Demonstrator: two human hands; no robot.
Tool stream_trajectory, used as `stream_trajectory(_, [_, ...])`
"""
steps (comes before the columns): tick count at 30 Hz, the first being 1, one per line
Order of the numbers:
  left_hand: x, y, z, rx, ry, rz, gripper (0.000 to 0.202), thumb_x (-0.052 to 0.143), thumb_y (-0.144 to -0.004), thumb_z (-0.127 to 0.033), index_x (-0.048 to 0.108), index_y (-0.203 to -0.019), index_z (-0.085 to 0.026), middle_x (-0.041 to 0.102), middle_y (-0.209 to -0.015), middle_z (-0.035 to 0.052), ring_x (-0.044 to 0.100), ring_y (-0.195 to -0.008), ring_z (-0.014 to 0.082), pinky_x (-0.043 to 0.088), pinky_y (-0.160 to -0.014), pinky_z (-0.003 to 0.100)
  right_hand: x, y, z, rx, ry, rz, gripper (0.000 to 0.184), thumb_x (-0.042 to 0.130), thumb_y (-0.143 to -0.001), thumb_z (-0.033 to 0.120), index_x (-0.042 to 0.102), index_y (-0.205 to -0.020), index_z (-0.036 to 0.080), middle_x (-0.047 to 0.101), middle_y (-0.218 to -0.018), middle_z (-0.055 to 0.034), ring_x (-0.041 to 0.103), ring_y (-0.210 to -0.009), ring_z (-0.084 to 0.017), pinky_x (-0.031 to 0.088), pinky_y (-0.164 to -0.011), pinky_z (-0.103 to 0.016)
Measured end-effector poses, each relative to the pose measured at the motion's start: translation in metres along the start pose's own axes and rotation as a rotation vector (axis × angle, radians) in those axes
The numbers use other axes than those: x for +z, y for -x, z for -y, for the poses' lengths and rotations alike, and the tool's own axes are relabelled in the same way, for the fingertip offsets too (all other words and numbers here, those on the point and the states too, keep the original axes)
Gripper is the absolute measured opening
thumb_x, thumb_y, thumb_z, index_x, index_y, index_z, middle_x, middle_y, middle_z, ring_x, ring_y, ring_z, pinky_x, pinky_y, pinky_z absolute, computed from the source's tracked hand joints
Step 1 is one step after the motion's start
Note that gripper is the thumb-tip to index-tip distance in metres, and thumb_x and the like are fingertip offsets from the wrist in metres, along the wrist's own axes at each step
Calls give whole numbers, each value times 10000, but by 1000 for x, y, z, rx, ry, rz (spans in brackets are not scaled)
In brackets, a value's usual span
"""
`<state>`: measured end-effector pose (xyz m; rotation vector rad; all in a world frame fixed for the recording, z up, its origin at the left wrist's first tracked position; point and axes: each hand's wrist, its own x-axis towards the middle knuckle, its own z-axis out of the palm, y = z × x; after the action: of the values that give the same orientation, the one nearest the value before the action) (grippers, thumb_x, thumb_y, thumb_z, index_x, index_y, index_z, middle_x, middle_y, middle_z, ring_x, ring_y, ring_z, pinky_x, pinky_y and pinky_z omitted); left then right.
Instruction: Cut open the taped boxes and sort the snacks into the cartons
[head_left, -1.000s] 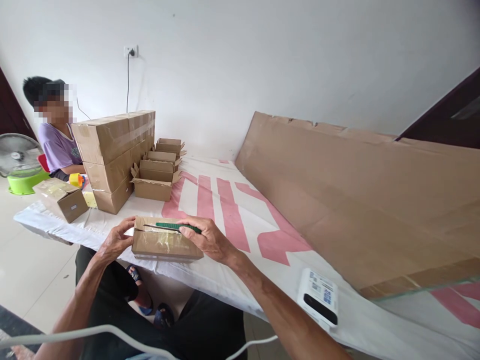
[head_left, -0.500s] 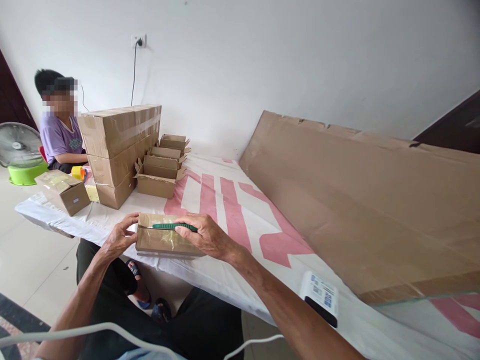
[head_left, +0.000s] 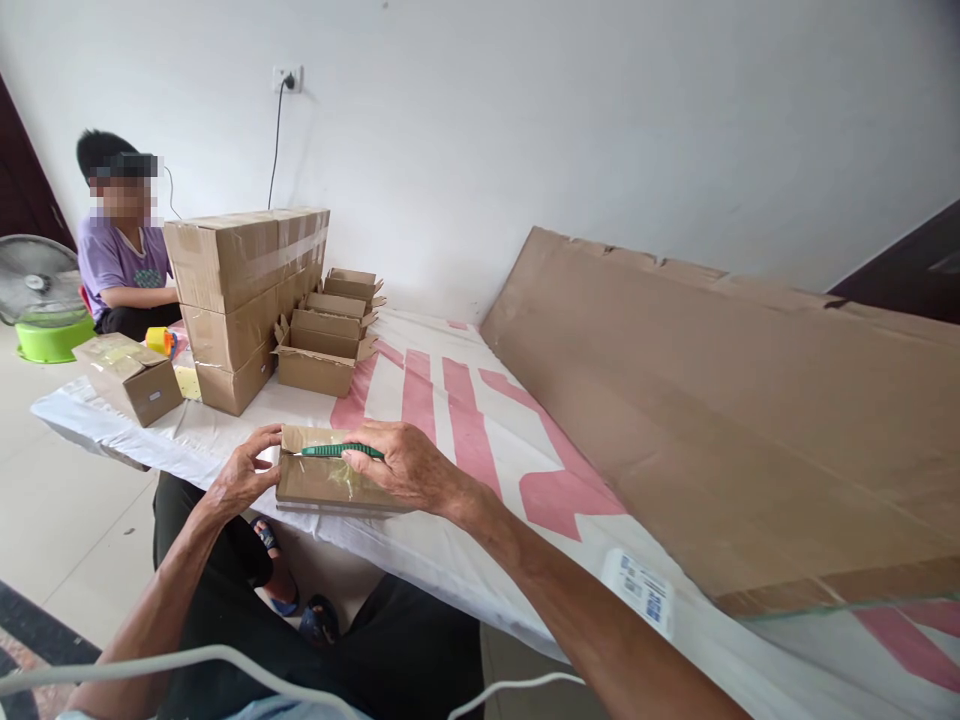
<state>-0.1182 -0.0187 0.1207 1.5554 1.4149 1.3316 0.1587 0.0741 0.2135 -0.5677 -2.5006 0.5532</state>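
Observation:
A taped cardboard box point(head_left: 322, 487) lies at the near edge of the cloth-covered table. My left hand point(head_left: 251, 470) grips its left end, thumb and fingers apart across the corner. In my right hand point(head_left: 397, 462) is a green utility knife point(head_left: 330, 450), its tip pointing left along the seam between the top flaps, near the left end. The heel of this hand lies over the box's right part and hides it. Clear, wrinkled tape shows on the top below the knife. How deep the blade sits cannot be seen.
Stacked closed boxes point(head_left: 247, 270) stand at the left, beside several open-topped boxes point(head_left: 319, 375). A taped box point(head_left: 127, 375) sits at the far left, near a seated person point(head_left: 124, 260). A large cardboard sheet point(head_left: 712, 430) leans at the right. A white-labelled item point(head_left: 637, 590) lies near my right forearm.
My right hand has slid the knife slightly left along the seam. My left hand keeps its hold on the box. The view has shifted a little.

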Motion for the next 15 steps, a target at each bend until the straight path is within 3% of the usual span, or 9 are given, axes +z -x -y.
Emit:
stream_trajectory(8, [1, 0, 2, -3, -24, -5, 388, 830, -838, -353, 830, -1217, -270, 597, -1577, 113, 636, -1368, 350, 625, -935, 360, -9, -11, 8, -34, 191, 40, 286, 617, -1045, 300, 750, -801, 231, 653, -715, -4, 509, -620, -133, 296, -603, -300])
stream_trajectory(15, [1, 1, -2, -11, -57, -13, 393, 808, -821, -328, 825, -1210, -275, 602, -1581, 108, 643, -1374, 355, 607, -943, 369, -18, -16, 1, -43, 171, 67, 274, 654, -1010, 311, 719, -754, 237, 688, -724, -16, 531, -646, -153, 276, -617, -301])
